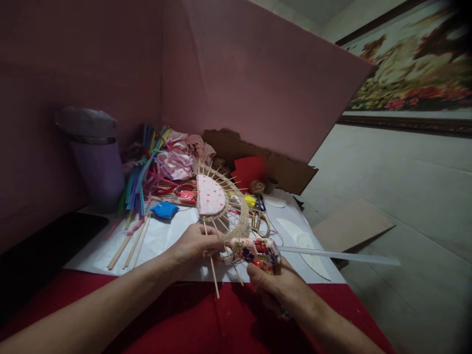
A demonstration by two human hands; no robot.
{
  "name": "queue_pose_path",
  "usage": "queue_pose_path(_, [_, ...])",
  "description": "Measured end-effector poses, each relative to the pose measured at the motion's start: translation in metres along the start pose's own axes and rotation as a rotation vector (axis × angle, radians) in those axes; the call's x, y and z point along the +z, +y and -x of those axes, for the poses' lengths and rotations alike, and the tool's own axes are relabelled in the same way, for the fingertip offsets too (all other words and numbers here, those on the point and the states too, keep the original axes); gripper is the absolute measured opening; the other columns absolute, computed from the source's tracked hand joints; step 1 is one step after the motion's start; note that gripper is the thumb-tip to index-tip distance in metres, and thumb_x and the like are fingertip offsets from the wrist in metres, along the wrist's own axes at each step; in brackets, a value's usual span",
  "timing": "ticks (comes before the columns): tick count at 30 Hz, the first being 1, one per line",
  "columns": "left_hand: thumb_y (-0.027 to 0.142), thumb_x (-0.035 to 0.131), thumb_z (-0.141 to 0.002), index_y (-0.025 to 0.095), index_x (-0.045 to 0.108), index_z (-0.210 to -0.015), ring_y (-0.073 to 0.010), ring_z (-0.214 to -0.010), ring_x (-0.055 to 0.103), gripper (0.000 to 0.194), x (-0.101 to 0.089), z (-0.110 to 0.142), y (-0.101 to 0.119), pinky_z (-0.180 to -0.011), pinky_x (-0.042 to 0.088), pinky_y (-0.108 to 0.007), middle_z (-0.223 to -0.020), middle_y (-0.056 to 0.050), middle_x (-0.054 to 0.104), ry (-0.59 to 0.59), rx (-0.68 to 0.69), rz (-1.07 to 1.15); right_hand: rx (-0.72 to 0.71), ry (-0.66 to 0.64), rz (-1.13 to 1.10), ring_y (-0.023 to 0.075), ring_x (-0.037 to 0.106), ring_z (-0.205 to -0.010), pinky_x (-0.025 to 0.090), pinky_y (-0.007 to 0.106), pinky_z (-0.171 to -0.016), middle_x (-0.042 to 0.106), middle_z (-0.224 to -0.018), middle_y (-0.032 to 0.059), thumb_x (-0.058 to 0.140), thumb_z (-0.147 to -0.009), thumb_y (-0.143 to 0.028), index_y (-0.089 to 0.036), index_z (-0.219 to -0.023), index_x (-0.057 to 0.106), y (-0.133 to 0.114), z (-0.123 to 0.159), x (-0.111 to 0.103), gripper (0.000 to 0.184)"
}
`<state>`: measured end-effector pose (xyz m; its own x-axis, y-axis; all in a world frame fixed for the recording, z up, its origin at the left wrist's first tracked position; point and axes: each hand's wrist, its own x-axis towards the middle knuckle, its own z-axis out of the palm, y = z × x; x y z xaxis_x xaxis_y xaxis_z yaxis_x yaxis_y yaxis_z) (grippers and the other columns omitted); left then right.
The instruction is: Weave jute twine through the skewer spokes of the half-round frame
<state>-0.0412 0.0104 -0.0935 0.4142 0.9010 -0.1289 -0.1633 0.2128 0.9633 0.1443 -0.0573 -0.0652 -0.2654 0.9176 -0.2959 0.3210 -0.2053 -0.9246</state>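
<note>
My left hand [197,245] grips thin wooden sticks at the lower end of a half-round woven craft piece. The piece has a dotted cloth half-disc [211,195] at its core and a curved band of twine [241,216] woven round sticks that fan outward. In my right hand [271,282] is a flower-patterned glue gun [256,250], with a long clear glue stick [339,254] jutting from its back. Its nozzle points left and meets the lower end of the twine band, close to my left fingers. Whether glue is coming out cannot be made out.
Loose sticks [129,248], a blue packet [164,210] and pipe cleaners [136,187] lie left, before a purple tumbler [96,167]. Scissors [260,223], a twine ball [256,187] and white cut shapes [304,241] lie right. Pink panels [258,73] stand behind.
</note>
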Motion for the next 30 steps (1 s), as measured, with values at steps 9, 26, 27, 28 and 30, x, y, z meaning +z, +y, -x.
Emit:
queue_pose_path(9, [0.025,0.066,-0.06,0.013,0.059,-0.056,-0.0086,-0.042,0.045,0.014,0.0,0.0,-0.001,-0.045,0.033,-0.024,-0.051,0.0,0.056,0.003,0.004,-0.004,-0.012,0.035,-0.019,0.0048,0.027,-0.027,0.021,0.018,-0.027,0.033,-0.035,-0.0098,0.057,-0.07,-0.062,-0.019,-0.069,0.045,0.0,-0.002,0.001,0.045])
queue_pose_path(26, [0.026,0.067,-0.06,0.013,0.06,-0.059,-0.0094,-0.043,0.046,0.014,0.0,0.001,0.001,-0.045,0.034,-0.025,-0.052,-0.001,0.056,0.008,-0.003,-0.019,0.008,0.025,0.028,0.0045,0.028,-0.027,0.021,0.017,-0.027,0.034,-0.036,-0.0105,0.054,-0.072,-0.063,-0.018,-0.077,0.048,-0.002,0.002,0.003,0.045])
queue_pose_path(27, [0.026,0.067,-0.059,0.013,0.06,-0.059,-0.0093,-0.043,0.046,0.014,0.0,0.001,0.001,-0.045,0.033,-0.024,-0.052,-0.001,0.056,0.011,-0.004,-0.024,0.008,0.031,0.028,0.0045,0.028,-0.027,0.021,0.017,-0.028,0.035,-0.036,-0.0105,0.055,-0.072,-0.062,-0.018,-0.079,0.048,-0.004,0.003,0.004,0.045])
queue_pose_path(28, [0.026,0.067,-0.06,0.013,0.06,-0.059,-0.0092,-0.043,0.046,0.015,0.0,0.001,0.001,-0.045,0.033,-0.024,-0.052,-0.001,0.056,0.01,-0.002,-0.028,0.006,0.033,0.027,0.0044,0.028,-0.027,0.02,0.017,-0.028,0.035,-0.036,-0.0105,0.056,-0.071,-0.063,-0.018,-0.08,0.049,-0.005,0.005,0.004,0.046])
queue_pose_path(30, [0.027,0.067,-0.061,0.012,0.061,-0.061,-0.009,-0.043,0.046,0.016,-0.002,0.0,0.0,-0.046,0.034,-0.024,-0.052,-0.001,0.057,-0.001,0.002,-0.032,0.007,0.032,0.023,0.0043,0.027,-0.028,0.02,0.017,-0.029,0.034,-0.036,-0.0107,0.056,-0.07,-0.064,-0.018,-0.082,0.049,-0.009,0.008,0.004,0.048])
